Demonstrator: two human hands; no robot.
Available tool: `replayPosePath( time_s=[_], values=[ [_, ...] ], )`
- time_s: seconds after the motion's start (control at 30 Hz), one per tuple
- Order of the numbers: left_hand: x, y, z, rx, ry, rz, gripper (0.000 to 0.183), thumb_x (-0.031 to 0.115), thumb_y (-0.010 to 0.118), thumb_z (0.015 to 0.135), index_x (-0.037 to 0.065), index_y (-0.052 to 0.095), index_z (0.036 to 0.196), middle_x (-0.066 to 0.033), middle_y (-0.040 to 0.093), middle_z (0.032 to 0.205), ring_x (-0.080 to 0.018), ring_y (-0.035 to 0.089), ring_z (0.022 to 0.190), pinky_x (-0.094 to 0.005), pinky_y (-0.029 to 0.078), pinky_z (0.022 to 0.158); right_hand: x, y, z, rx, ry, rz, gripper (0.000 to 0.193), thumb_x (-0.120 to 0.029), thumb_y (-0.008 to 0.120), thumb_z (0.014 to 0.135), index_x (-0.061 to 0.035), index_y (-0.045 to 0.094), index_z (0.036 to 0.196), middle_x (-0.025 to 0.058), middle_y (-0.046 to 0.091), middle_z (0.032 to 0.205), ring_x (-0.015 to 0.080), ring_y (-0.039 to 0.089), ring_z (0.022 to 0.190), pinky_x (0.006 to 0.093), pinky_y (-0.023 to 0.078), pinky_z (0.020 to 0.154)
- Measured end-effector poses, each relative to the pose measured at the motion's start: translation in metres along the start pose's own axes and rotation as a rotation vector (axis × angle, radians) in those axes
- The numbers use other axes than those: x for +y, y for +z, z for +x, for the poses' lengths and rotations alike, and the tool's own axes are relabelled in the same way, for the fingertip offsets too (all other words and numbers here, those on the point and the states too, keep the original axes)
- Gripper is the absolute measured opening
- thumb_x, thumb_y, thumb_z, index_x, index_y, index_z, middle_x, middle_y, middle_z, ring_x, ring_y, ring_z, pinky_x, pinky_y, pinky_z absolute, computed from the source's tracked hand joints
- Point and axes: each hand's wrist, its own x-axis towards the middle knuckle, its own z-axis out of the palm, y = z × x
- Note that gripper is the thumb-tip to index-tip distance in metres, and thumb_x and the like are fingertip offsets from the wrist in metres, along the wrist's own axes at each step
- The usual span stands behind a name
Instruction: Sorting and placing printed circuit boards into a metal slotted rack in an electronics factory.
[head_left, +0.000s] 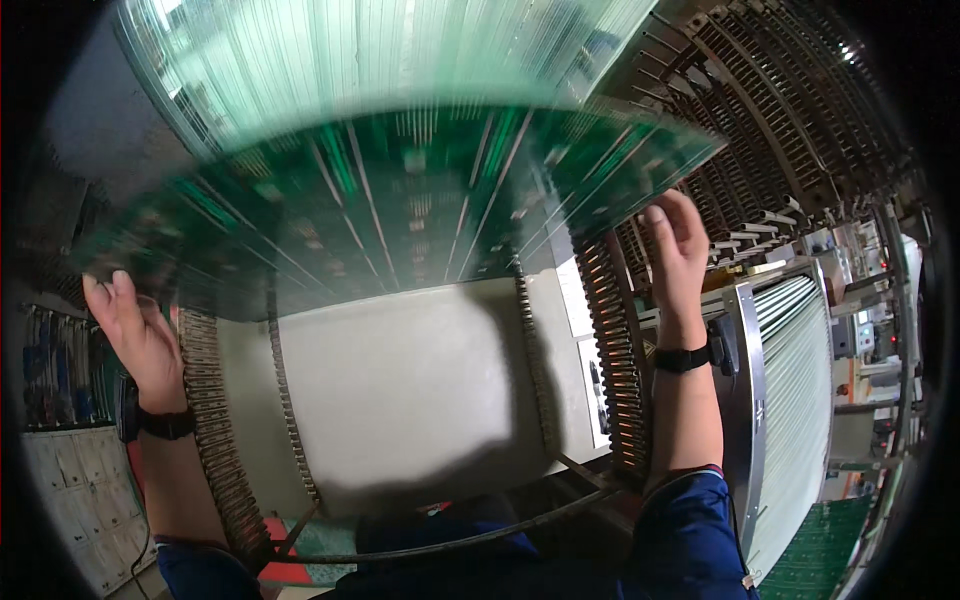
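A large green printed circuit board panel [420,215] spans the upper middle, tilted and smeared by motion. At its left edge, my left hand [140,335] grips it, thumb and a finger showing at the rim. My right hand [680,245] has its fingers curled at the board's right edge. Below the panel is a slotted rack, with a toothed left rail [215,430] and a toothed right rail [618,350]. Both forearms reach up beside these rails. Between them lies a pale flat surface [400,390], carrying a dark shadow.
Close-set pale green sheets [390,50] stand upright at the top. Brown slotted racks [800,120] crowd the upper right. To the right is a metal-framed rack [750,420] full of panels. A bar [440,548] crosses in front of my body.
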Motion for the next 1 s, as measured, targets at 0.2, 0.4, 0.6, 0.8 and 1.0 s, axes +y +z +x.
replayPosePath(
  time_s=[0.2,0.4,0.6,0.8,1.0],
  values=[
    [0.009,0.013,0.007,0.069,0.177,0.221,0.050,0.024,0.046,0.106,0.005,0.029,0.149,-0.0129,0.040,0.151,-0.0172,0.051,0.113,-0.0282,0.046,0.094,-0.014,-0.005,0.011,-0.019,0.006,-0.010,0.032,-0.014,0.056,0.100,0.0030,0.053,0.127,0.0070,0.062,0.113,0.0132,0.057,0.106,0.0269,0.045,0.095],
    [-0.007,-0.057,-0.003,-0.103,-0.446,0.465,0.054,0.030,0.052,0.103,0.003,0.037,0.147,-0.0085,0.048,0.142,-0.0166,0.048,0.119,-0.0290,0.040,0.101,-0.017,-0.030,-0.020,-0.177,0.345,-0.020,0.045,-0.019,0.058,0.100,-0.0006,0.046,0.138,0.0070,0.055,0.125,0.0144,0.049,0.118,0.0279,0.040,0.100],
    [0.001,-0.024,-0.012,-0.429,-0.246,0.926,0.052,0.012,0.070,0.089,0.002,0.049,0.135,-0.0105,0.054,0.126,-0.0185,0.053,0.114,-0.0323,0.043,0.098,-0.009,-0.007,-0.063,-0.317,0.786,0.336,0.067,-0.025,0.064,0.095,-0.0026,0.031,0.150,0.0104,0.046,0.143,0.0200,0.045,0.128,0.0329,0.034,0.109],
    [0.034,-0.036,0.001,-0.155,-0.342,0.955,0.051,0.014,0.075,0.084,0.000,0.053,0.129,-0.0094,0.057,0.119,-0.0178,0.055,0.110,-0.0313,0.044,0.097,-0.041,-0.005,-0.063,-0.336,0.605,0.409,0.067,-0.014,0.064,0.094,-0.0035,0.028,0.150,0.0101,0.050,0.137,0.0179,0.049,0.123,0.0312,0.038,0.105],
    [0.058,-0.059,-0.006,-0.056,0.090,0.540,0.057,0.018,0.067,0.091,-0.001,0.044,0.139,-0.0115,0.050,0.135,-0.0211,0.050,0.123,-0.0335,0.040,0.106,-0.054,0.001,-0.097,-0.169,0.330,0.246,0.071,-0.013,0.064,0.093,-0.0030,0.022,0.150,0.0102,0.049,0.136,0.0187,0.046,0.123,0.0326,0.035,0.107]
  ],
)
